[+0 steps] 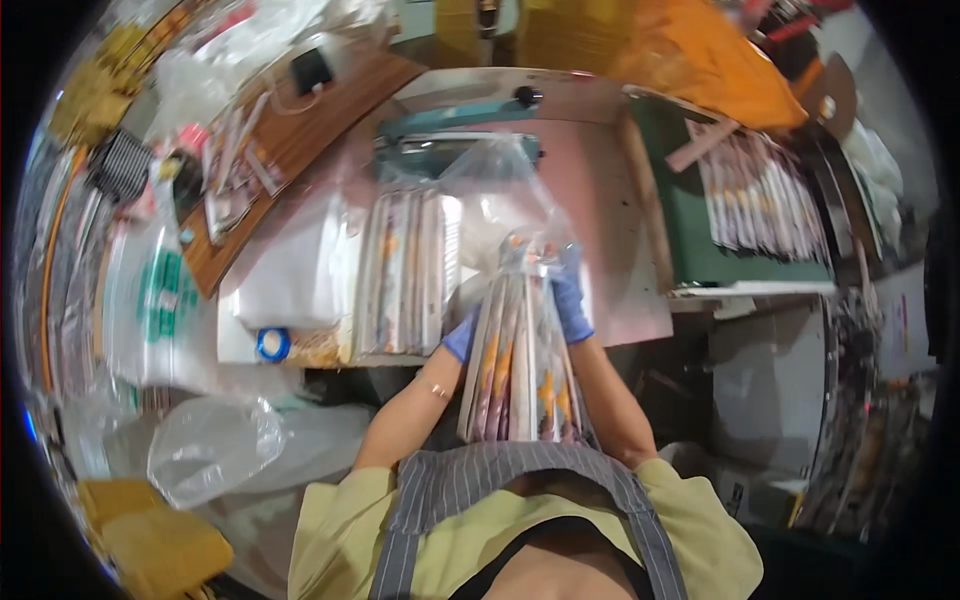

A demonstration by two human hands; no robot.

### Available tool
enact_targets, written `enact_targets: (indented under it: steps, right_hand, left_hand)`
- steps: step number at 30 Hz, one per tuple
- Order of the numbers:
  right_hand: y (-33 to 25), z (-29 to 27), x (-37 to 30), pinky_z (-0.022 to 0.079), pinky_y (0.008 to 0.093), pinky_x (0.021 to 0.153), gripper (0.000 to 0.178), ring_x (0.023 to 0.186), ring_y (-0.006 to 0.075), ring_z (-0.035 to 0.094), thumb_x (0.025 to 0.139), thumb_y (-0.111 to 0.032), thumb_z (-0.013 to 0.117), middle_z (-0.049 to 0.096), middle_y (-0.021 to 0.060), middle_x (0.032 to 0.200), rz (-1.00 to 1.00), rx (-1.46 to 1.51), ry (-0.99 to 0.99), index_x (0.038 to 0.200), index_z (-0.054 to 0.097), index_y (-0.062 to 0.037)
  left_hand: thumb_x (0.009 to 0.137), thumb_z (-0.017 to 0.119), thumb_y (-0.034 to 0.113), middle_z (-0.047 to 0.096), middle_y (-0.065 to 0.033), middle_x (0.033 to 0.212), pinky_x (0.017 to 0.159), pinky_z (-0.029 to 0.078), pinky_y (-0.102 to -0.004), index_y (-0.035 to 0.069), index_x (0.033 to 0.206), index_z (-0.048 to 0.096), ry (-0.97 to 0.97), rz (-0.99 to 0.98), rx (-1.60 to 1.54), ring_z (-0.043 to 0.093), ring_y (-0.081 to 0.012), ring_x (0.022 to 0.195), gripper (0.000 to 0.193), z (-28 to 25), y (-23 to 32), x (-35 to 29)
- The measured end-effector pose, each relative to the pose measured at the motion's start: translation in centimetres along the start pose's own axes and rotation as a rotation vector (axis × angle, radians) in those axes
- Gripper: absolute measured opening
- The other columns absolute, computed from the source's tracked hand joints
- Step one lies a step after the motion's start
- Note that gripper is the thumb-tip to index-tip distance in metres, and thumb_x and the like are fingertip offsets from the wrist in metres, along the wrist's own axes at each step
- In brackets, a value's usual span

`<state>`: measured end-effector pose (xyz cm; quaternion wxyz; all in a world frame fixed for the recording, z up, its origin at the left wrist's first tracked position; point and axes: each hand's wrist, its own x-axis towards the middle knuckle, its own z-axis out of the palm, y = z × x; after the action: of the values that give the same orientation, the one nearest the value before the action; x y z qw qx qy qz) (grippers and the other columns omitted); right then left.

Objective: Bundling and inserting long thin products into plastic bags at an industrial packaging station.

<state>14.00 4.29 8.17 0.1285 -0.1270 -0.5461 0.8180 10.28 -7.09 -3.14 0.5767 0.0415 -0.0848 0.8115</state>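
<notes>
A bundle of long, narrow printed packets point(520, 360) is held upright close to my body, in pale, orange and purple colours. My right hand point(570, 300), in a blue glove, is closed on the bundle's right side near its far end. From the left, my left hand point(461, 334), also gloved in blue, grips the same bundle; its fingers are mostly hidden behind the packets. Clear plastic film point(500, 190) spreads out beyond the bundle's far end. Just left of my hands, a second row of similar packets point(400, 270) lies on the table.
A teal bar-shaped device point(450, 125) stands at the back of the pink tabletop point(625, 240). White bags point(290, 260) and a blue tape roll point(272, 344) lie left. More packets point(765, 200) rest in a green tray point(690, 255) on the right. A brown wooden board point(340, 105) slants at far left.
</notes>
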Motion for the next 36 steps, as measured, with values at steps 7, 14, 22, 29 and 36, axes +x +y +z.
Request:
enact_targets:
  steps: [7, 14, 22, 29, 36]
  right_hand:
    - [-0.5, -1.6, -13.5, 0.019, 0.0276, 0.103, 0.057, 0.124, 0.0166, 0.023, 0.092, -0.033, 0.037, 0.022, 0.0081, 0.138, 0.604, 0.345, -0.102, 0.136, 0.014, -0.0043]
    - [-6.5, -2.7, -13.2, 0.042, 0.0286, 0.081, 0.041, 0.093, 0.0202, 0.053, 0.092, -0.031, 0.038, 0.057, 0.0120, 0.103, 0.412, -0.122, -0.390, 0.121, 0.039, -0.0020]
    - [-21.2, 2.2, -1.6, 0.045, 0.0387, 0.054, 0.013, 0.066, 0.0292, 0.056, 0.075, -0.014, 0.054, 0.053, 0.0099, 0.077, -0.659, -1.663, -0.510, 0.085, 0.054, -0.0059]
    - [-23.0, -8.6, 4.6, 0.045, 0.0345, 0.062, 0.009, 0.068, 0.0300, 0.055, 0.071, -0.009, 0.057, 0.057, 0.0139, 0.073, -0.893, -1.224, 0.199, 0.079, 0.060, -0.0070]
    - [-21.8, -20.6, 8.3, 0.047, 0.0408, 0.075, 0.020, 0.083, 0.0359, 0.058, 0.066, -0.013, 0.055, 0.059, 0.0237, 0.085, -0.051, -1.799, 0.477, 0.080, 0.063, -0.0013]
  left_hand:
    - [0.090, 0.039, 0.024, 0.048, -0.0112, 0.111, 0.089, 0.037, -0.0318, 0.003, 0.120, 0.042, 0.438, -0.618, 1.227, 0.046, -0.0219, 0.100, 0.037, 7.4, -8.2, -10.5]
    - [0.088, 0.043, 0.027, 0.046, -0.0165, 0.117, 0.089, 0.036, -0.0391, 0.002, 0.122, 0.041, 0.730, -0.588, 2.666, 0.045, -0.0306, 0.105, 0.042, 21.3, -5.7, -8.9]
    - [0.078, 0.049, 0.000, 0.049, -0.0125, 0.112, 0.049, 0.044, -0.0208, 0.006, 0.095, 0.044, 0.321, 0.815, 2.489, 0.052, -0.0107, 0.061, 0.020, 29.9, 5.5, 0.4]
    - [0.069, 0.039, -0.010, 0.058, -0.0045, 0.085, 0.041, 0.039, -0.0157, 0.000, 0.088, 0.057, 0.570, 0.674, 2.000, 0.048, -0.0036, 0.047, 0.028, 33.0, 1.8, 1.4]
    - [0.069, 0.040, -0.009, 0.058, -0.0076, 0.096, 0.042, 0.040, -0.0154, -0.001, 0.085, 0.057, 0.401, 0.657, 2.075, 0.048, -0.0034, 0.048, 0.024, 32.9, 0.7, 3.0]
